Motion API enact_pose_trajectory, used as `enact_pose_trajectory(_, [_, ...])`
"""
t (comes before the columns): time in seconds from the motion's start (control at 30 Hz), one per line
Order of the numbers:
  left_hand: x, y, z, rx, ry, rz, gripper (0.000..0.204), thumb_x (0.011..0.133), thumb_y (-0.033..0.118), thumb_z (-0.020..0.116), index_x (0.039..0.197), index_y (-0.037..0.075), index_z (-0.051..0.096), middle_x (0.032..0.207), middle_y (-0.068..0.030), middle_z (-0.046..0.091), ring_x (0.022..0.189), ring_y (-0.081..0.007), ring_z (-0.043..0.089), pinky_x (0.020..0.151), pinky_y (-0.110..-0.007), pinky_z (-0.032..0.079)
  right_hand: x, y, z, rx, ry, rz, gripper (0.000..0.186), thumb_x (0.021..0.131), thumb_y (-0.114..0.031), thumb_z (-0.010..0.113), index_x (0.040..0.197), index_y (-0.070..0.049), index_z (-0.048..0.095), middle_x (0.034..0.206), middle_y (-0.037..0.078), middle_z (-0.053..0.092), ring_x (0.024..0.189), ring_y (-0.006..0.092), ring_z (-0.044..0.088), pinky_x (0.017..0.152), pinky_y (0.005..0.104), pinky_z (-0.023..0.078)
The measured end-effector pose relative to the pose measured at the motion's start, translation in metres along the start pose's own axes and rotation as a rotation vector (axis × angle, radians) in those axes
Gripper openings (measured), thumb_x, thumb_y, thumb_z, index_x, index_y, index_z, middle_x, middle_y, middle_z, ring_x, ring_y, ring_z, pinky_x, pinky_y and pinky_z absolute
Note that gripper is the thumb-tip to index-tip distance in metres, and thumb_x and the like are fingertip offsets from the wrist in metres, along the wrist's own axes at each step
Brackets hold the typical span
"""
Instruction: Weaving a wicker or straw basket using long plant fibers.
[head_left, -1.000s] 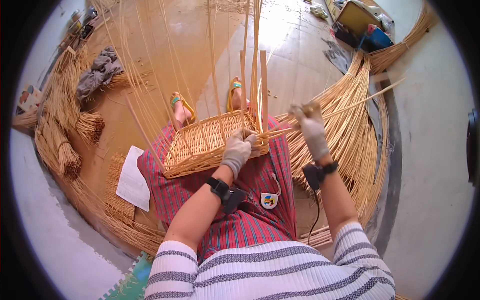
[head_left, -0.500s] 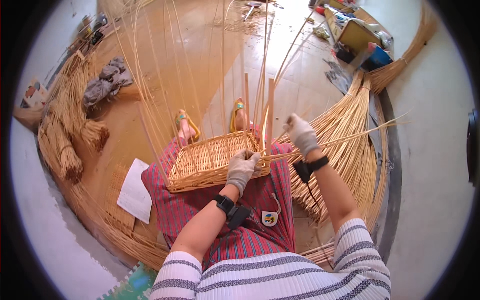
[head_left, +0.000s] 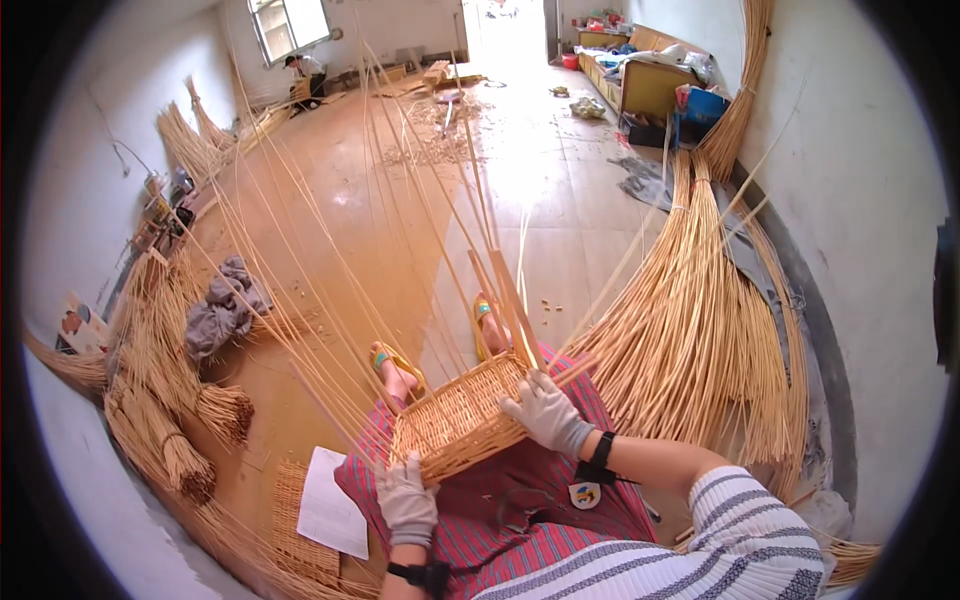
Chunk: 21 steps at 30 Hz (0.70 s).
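A shallow rectangular wicker basket (head_left: 462, 415) rests tilted on my lap, on a red checked cloth (head_left: 500, 505). Long thin wicker stakes rise from its sides, and flatter wooden uprights (head_left: 512, 300) stand at its right end. My gloved left hand (head_left: 407, 503) is closed on the basket's near left corner. At the near right corner, my gloved right hand (head_left: 548, 412) grips the basket rim beside the uprights, its fingers partly hidden. Several loose strands stick out to the right past that hand.
Bundled wicker rods (head_left: 690, 330) fan out on the right, and more bundles (head_left: 165, 390) lie on the left near a grey cloth (head_left: 228, 308). A white paper (head_left: 333, 505) lies on a woven mat (head_left: 292, 520). Far back, another person (head_left: 305, 78) sits by the window.
My left hand has moved from the basket's right side to its near left corner. The right hand came down from the raised strands onto the right corner. The view now reaches further up the room.
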<state>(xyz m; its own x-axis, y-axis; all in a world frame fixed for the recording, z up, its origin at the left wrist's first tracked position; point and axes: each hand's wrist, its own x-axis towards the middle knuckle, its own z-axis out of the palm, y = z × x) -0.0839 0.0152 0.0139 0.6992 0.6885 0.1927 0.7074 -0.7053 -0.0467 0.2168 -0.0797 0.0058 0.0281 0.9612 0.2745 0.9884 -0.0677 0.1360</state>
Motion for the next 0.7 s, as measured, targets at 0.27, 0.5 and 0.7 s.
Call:
enact_pose_trajectory(0.27, [-0.048, 0.022, -0.024, -0.145, 0.021, -0.145, 0.065, 0.065, 0.022, 0.077, 0.127, 0.015, 0.059, 0.104, -0.0096, 0.062, 0.104, -0.0290, 0.060, 0.088, -0.046, 0.040, -0.050, -0.009, -0.049, 0.157, 0.044, -0.014, 0.040, 0.081, -0.020, 0.062, 0.120, -0.018, 0.060, 0.095, 0.009, 0.055, 0.100, 0.0308, 0.056, 0.110, 0.0493, 0.036])
enact_pose_trajectory(0.5, [-0.053, 0.005, -0.003, -0.303, 0.114, -0.138, 0.071, 0.080, 0.025, 0.074, 0.146, 0.021, 0.047, 0.132, -0.0050, 0.059, 0.122, -0.0224, 0.058, 0.076, -0.035, 0.044, -0.043, -0.014, -0.033, 0.106, 0.014, 0.061, 0.054, 0.075, -0.026, 0.071, 0.127, -0.020, 0.060, 0.109, 0.011, 0.056, 0.113, 0.0336, 0.054, 0.113, 0.0528, 0.032])
enact_pose_trajectory(0.7, [-0.056, -0.004, 0.023, -0.176, 0.165, -0.083, 0.079, 0.078, 0.018, 0.075, 0.149, 0.014, 0.041, 0.142, -0.0061, 0.056, 0.130, -0.0217, 0.055, 0.078, -0.038, 0.043, -0.026, -0.032, -0.085, 0.378, 0.052, 0.104, 0.073, 0.076, -0.042, 0.077, 0.141, -0.022, 0.052, 0.135, 0.019, 0.049, 0.132, 0.0376, 0.044, 0.116, 0.0528, 0.028])
